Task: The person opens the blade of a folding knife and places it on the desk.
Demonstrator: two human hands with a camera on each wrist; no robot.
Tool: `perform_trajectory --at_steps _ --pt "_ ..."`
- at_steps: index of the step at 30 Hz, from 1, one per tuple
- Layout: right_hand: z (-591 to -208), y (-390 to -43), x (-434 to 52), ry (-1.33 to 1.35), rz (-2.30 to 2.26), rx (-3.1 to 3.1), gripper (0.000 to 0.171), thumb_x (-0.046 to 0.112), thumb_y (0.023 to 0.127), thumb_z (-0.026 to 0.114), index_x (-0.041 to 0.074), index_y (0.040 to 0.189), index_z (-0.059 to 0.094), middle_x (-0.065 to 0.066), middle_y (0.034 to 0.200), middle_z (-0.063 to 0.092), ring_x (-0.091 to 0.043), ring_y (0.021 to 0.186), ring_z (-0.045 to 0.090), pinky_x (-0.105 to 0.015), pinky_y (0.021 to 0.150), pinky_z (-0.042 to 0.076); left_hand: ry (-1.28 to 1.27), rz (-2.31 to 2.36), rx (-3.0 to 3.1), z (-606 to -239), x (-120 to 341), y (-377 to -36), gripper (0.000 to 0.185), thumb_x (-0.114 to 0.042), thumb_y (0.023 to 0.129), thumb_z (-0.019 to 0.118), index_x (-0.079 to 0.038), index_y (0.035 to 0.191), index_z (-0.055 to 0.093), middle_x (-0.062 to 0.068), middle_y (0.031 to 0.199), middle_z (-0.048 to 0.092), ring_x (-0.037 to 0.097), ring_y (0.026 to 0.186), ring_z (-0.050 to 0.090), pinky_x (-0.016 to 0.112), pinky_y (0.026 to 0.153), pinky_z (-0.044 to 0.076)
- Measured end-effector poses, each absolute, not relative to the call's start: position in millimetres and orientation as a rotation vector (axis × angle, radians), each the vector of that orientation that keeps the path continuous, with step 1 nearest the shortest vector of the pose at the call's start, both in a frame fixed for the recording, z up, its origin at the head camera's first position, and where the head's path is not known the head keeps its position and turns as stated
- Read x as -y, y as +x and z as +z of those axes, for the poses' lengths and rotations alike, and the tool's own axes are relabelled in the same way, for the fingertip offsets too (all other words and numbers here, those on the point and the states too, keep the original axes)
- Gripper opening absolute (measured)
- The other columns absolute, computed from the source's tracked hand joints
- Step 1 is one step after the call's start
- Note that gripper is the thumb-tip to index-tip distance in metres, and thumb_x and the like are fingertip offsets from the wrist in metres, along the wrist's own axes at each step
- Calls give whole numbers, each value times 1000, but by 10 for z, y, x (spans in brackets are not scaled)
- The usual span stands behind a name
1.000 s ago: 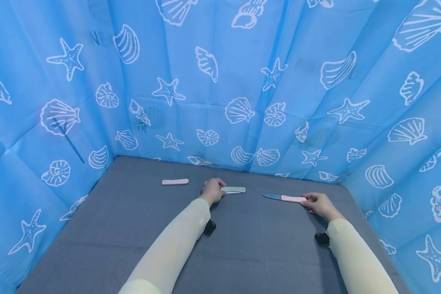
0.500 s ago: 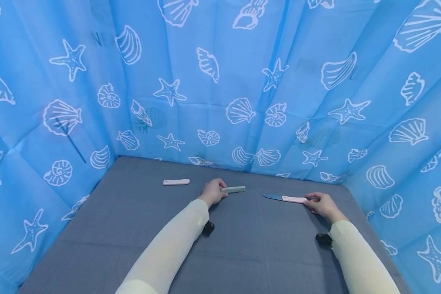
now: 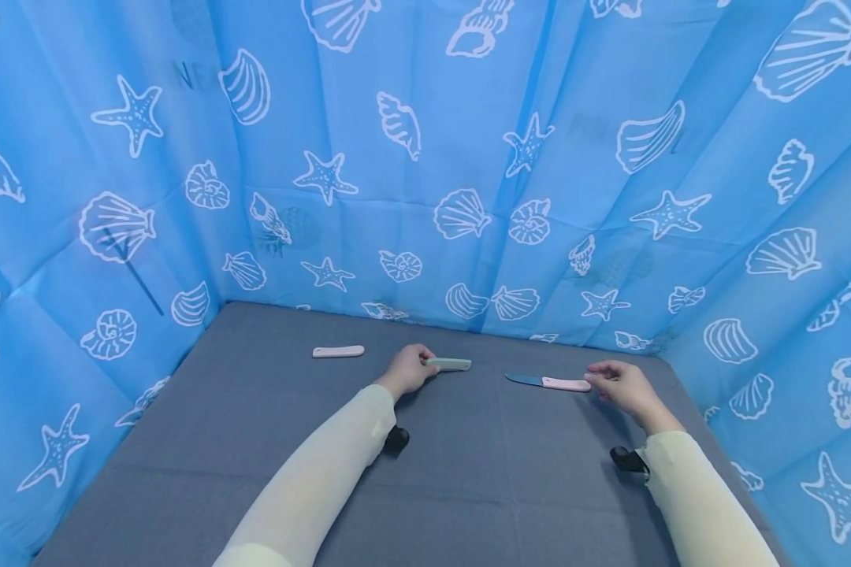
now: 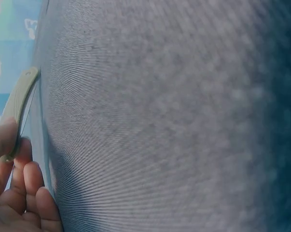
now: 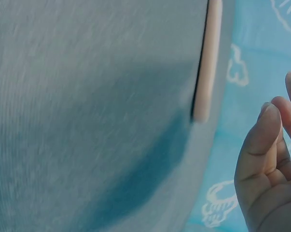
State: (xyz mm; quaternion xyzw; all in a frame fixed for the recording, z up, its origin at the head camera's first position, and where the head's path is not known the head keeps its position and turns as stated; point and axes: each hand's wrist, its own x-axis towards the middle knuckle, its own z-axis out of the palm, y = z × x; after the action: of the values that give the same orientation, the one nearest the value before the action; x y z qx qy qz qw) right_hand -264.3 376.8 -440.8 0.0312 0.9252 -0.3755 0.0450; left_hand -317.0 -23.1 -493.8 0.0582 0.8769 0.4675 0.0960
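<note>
**Plenty of chances for a nick here**

So the left hand (image 3: 411, 368) has the green knife (image 3: 454, 365) pinched by one end, thumb on one side and fingers on the other. The right hand (image 3: 624, 387) holds nothing: fingers loosely bent, thumb close to a fingertip, just beside the handle end of an open pink knife (image 3: 566, 384). That one's lying on the gray cloth (image 3: 454, 472) with its blade (image 3: 523, 379) out, tip aimed toward the left hand's side. A second pink knife (image 3: 338, 351) sits further left, no blade that I can see.

My worry would be that bare blade. If the left hand drifted right without looking, I reckon it'd meet the tip first. The green knife shows a thin line along its handle in the left wrist view, maybe a tucked-in edge, can't tell; a fingertip sliding in there could get cut. Gripping only the end might also let it twist or drop. And a careless bump from the right hand could spin the open one.

As for the setup: the cloth has faint creases, and the right hand throws a soft shadow on it. Blue curtains (image 3: 411, 173) with white shells and starfish hang behind and down both sides.
</note>
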Motion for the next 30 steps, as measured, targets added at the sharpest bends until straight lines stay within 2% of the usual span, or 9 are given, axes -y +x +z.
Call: perform_trajectory --at_steps 10,15,22,27,30 --pt "-4328 -2618 -3462 -10 -1175 -2865 36 24 101 63 -6 121 62 -20 105 64 -22 85 63 -37 73 57 242 1463 -2515 -4955 254 -3161 18 -22 99 65 -8 110 66 4 100 63 18 86 56 37 78 48" --pt "-4295 -2615 -3305 -74 -1229 -2862 33 22 101 62 -6 119 63 -25 106 64 -27 86 64 -43 76 57 327 1462 -2498 -4931 241 -3152 21 -25 100 64 -7 111 66 4 98 63 17 82 56 34 75 47" --pt "-4276 -2633 -3046 -161 -1303 -2836 32 21 100 64 -7 118 64 -24 105 66 -37 91 66 -42 76 59 430 1468 -2461 -4873 165 -3099 22 -26 100 64 -8 113 68 2 95 64 15 79 57 30 69 47" --pt "-4260 -2638 -2871 -207 -1333 -2820 31 19 100 65 -7 117 64 -22 101 67 -32 86 66 -43 77 58 460 1488 -2438 -4827 115 -3062 22 -26 100 65 -9 112 70 1 93 65 15 76 56 29 66 46" --pt "-4251 -2626 -2765 -222 -1341 -2822 29 19 99 66 -5 114 66 -15 94 69 -31 81 66 -36 71 58 461 1502 -2424 -4804 100 -3049 23 -27 99 66 -9 112 71 0 94 65 15 77 56 29 65 47"
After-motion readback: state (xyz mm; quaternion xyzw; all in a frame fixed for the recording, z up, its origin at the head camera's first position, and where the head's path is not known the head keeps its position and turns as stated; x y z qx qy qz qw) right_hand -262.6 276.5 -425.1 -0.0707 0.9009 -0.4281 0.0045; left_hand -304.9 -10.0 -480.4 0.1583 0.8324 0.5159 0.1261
